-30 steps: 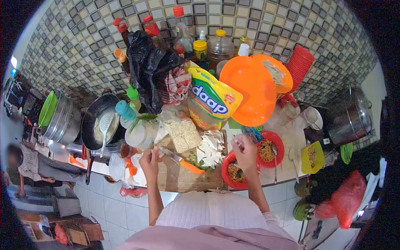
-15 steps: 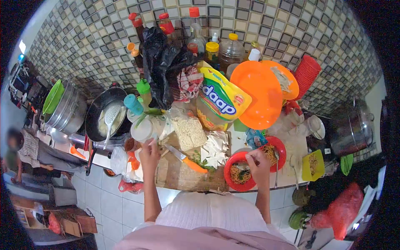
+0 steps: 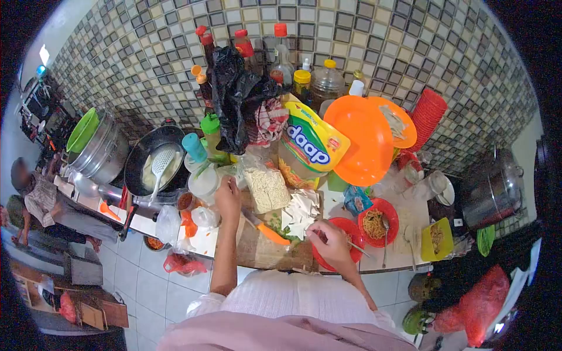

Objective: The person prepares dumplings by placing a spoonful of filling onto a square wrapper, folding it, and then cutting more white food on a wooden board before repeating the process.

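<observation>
My left hand (image 3: 228,198) is closed in a pinch at the cutting board's (image 3: 257,257) left edge, near a white round container (image 3: 203,181). Whatever lies between its fingertips is hidden. With fingers curled together, my right hand (image 3: 329,243) hovers between the board and the near red bowl (image 3: 321,261), which it partly covers. I cannot make out anything in that hand. An orange-handled knife (image 3: 266,229) rests on the board beside chopped greens (image 3: 275,222). Behind are a pack of dry noodles (image 3: 268,190) and a pile of white flat pieces (image 3: 301,212).
A second red bowl (image 3: 393,217) holds noodles and a spoon. Orange plates (image 3: 360,140) lean behind a yellow pouch (image 3: 313,143). A black wok (image 3: 137,178) with a slotted spatula (image 3: 161,164) is on the left. Bottles line the wall. Another person (image 3: 41,196) is at far left.
My right hand has moved left from over the near red bowl toward the board. A spoon handle now shows at that bowl. My left hand remains pinched near the white container; the view has shifted slightly.
</observation>
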A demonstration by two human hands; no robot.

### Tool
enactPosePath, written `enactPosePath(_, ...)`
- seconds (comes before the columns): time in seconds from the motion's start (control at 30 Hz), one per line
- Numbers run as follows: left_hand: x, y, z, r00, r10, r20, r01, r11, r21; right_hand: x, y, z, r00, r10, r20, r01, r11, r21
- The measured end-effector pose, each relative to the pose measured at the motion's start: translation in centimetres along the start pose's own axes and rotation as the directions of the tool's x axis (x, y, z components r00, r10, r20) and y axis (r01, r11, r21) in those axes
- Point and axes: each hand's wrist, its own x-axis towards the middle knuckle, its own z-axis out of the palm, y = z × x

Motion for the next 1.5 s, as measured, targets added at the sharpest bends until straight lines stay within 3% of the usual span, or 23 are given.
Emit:
enactPosePath(0.07, 0.8, -0.2, 0.8, 0.983, 0.156, -0.093, -0.160, 0.987, -0.033, 0.3, -0.6, 0.1, 0.997, 0.025, 0.078, -0.024, 1.000, -0.015)
enactPosePath(0.27, 2.7, 0.4, 1.9, 0.936, 0.308, -0.168, -0.325, 0.942, -0.084, 1.4, -0.8, 1.9, 0.988, -0.091, 0.122, 0.088, 0.996, 0.028)
enactPosePath(0.53, 3.9, -1.3, 1.6, 0.920, 0.386, -0.068, -0.392, 0.906, -0.159, 3.7, -1.2, 4.2, 0.931, -0.182, 0.318, 0.179, 0.983, 0.038)
enactPosePath(0.63, 4.1, 0.1, 0.0, 0.912, 0.408, -0.048, -0.410, 0.894, -0.181, 6.0, -1.5, 5.5, 0.923, -0.254, 0.289, 0.249, 0.967, 0.056)
enactPosePath(0.87, 6.3, 0.9, -1.8, 0.870, 0.491, -0.045, -0.492, 0.859, -0.142, 9.4, -3.5, 7.5, 0.914, -0.167, 0.370, 0.169, 0.985, 0.027)
enactPosePath(1.03, 7.7, 1.1, -3.4, 0.830, 0.550, 0.087, -0.548, 0.835, -0.050, 11.3, -0.4, 12.9, 0.898, -0.416, 0.141, 0.413, 0.909, 0.051)
enactPosePath(1.23, 6.1, 1.2, -3.1, 0.823, 0.532, 0.201, -0.512, 0.846, -0.146, 12.6, -1.5, 13.2, 0.973, -0.230, -0.022, 0.231, 0.972, 0.052)
enactPosePath(1.3, 5.0, 1.1, -2.9, 0.873, 0.478, 0.094, -0.463, 0.874, -0.147, 13.4, -1.3, 12.6, 0.978, -0.209, 0.005, 0.208, 0.976, 0.062)
enactPosePath(1.4, 3.3, 0.7, -2.5, 0.857, 0.514, 0.046, -0.502, 0.851, -0.153, 15.1, -0.5, 12.2, 0.960, -0.260, 0.102, 0.262, 0.965, -0.006)
enactPosePath(1.47, 1.6, 1.2, -2.6, 0.868, 0.495, 0.049, -0.486, 0.865, -0.128, 16.2, -0.4, 12.0, 0.938, -0.197, 0.287, 0.236, 0.965, -0.110)
enactPosePath(1.5, 1.0, 1.3, -2.8, 0.876, 0.480, 0.050, -0.473, 0.875, -0.102, 16.6, -0.7, 11.6, 0.936, -0.201, 0.290, 0.241, 0.964, -0.109)
